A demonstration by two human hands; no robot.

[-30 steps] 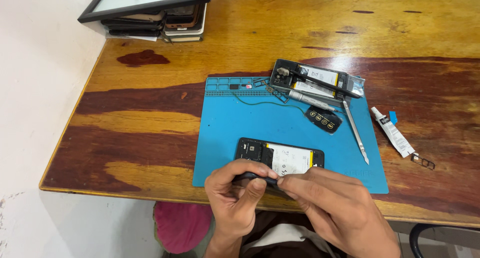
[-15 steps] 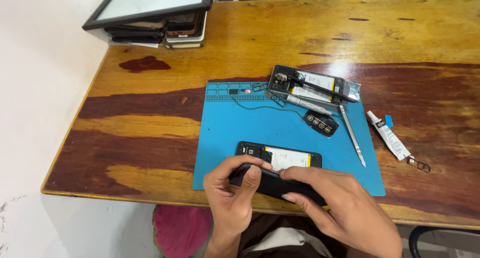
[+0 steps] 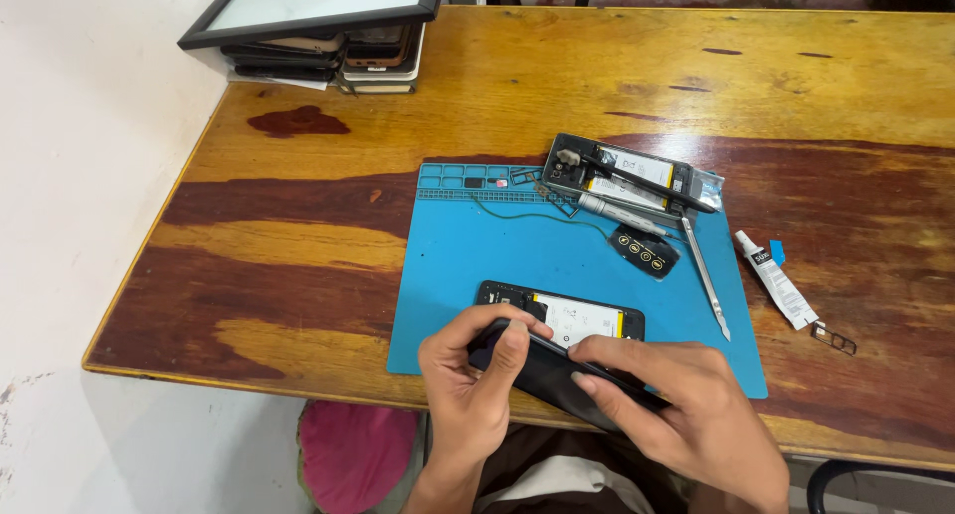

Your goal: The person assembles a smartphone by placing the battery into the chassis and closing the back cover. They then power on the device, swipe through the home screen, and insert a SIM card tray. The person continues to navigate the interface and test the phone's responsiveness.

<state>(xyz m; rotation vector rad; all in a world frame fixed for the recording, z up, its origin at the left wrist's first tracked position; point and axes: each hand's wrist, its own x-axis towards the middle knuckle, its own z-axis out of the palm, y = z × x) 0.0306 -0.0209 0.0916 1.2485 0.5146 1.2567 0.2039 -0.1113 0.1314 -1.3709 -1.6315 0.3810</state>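
- Head view, near edge: both hands meet over the front rim of the blue repair mat (image 3: 468, 265), which lies on a worn wooden table (image 3: 298, 245).
- The left hand (image 3: 468, 390) comes up from below with the wrist straight; its fingers curl over the left end of a black phone back cover (image 3: 557, 375), and the thumb (image 3: 509, 350) presses flat on the cover's top face. It grasps the cover.
- The right hand (image 3: 686, 414) reaches in from the lower right, palm down, knuckles raised; its fingers wrap the cover's right end with a fingertip laid along its near edge. It too clasps the cover.
- The cover is held tilted, left end higher, just above the mat's front edge and overlapping the near side of an opened phone (image 3: 562, 310).
- That opened phone lies flat on the mat just behind the hands, its white-labelled battery facing up.
- Further back on the mat: a second opened phone (image 3: 617, 176) with a black probe lying across it, a metal tool just in front of it, and a small black part (image 3: 647, 250) with yellow rings beside them.
- A slim metal pry tool (image 3: 704, 275) lies at the mat's right side.
- Off the mat to the right: a white glue tube (image 3: 776, 280) and a small SIM tray (image 3: 834, 338).
- Far left corner: a stack of devices (image 3: 328, 61) under a dark-framed panel.
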